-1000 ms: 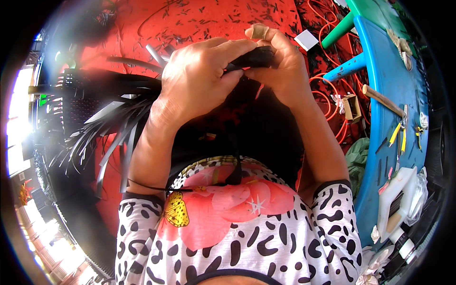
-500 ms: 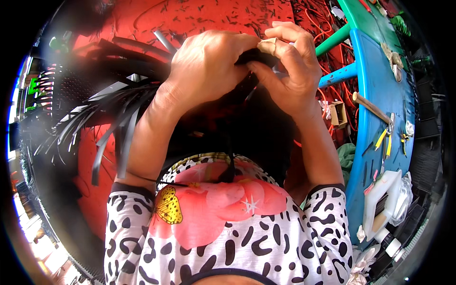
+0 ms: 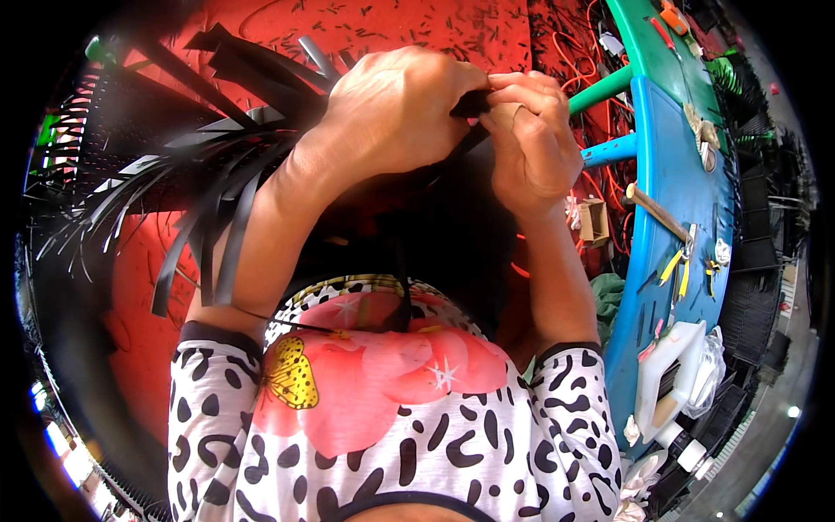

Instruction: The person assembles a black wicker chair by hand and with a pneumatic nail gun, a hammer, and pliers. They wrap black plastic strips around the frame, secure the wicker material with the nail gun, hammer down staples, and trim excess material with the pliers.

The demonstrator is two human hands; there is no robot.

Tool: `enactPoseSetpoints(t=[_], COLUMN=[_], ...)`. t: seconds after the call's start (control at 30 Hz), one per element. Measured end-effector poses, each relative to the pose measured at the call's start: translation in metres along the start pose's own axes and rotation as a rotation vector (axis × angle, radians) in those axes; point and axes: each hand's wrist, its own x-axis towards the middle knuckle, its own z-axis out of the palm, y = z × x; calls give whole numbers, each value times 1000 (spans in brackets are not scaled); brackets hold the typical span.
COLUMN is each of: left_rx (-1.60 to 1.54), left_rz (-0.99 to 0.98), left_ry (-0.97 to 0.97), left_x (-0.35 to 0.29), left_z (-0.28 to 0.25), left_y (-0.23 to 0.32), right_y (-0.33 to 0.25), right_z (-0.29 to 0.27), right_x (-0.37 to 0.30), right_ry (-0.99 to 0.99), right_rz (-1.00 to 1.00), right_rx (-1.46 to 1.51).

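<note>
Both hands are raised close together in front of my chest. A flat black strip (image 3: 470, 104) runs between them. My left hand (image 3: 402, 109), back upward, is closed around one part of the strip; most of its fingers are hidden beneath. My right hand (image 3: 532, 143), with a tan bandage (image 3: 506, 117) on one finger, pinches the other part between thumb and fingers. Left of my left wrist, many loose black strips (image 3: 230, 235) fan out and hang down, some lying across the forearm. Below the hands, a dark mass is too shadowed to make out.
At right stands a blue stool or bench (image 3: 648, 287), bearing a hammer (image 3: 658, 214), yellow-handled pliers (image 3: 677, 265) and a white plastic frame-like container (image 3: 668, 370). A green one (image 3: 635, 52) adjoins it. Red floor covering (image 3: 374, 26) with black scraps lies beyond; a grey tube (image 3: 319, 59) sticks up.
My right hand has turned, its fingers now curling tighter toward the left hand around the strip. The whole view has shifted slightly, with the bench now further left.
</note>
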Motion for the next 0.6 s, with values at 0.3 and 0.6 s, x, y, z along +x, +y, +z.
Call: enactPoseSetpoints(t=[0.3, 0.6], left_rx=[18, -33], left_rz=[-75, -66], left_ry=[-29, 2], left_x=[0, 9], left_z=[-3, 1], left_y=[0, -8], right_y=[0, 15], right_z=[-8, -24], right_x=[22, 56], right_ry=[-105, -574], right_rz=[202, 726], right_rx=[139, 290])
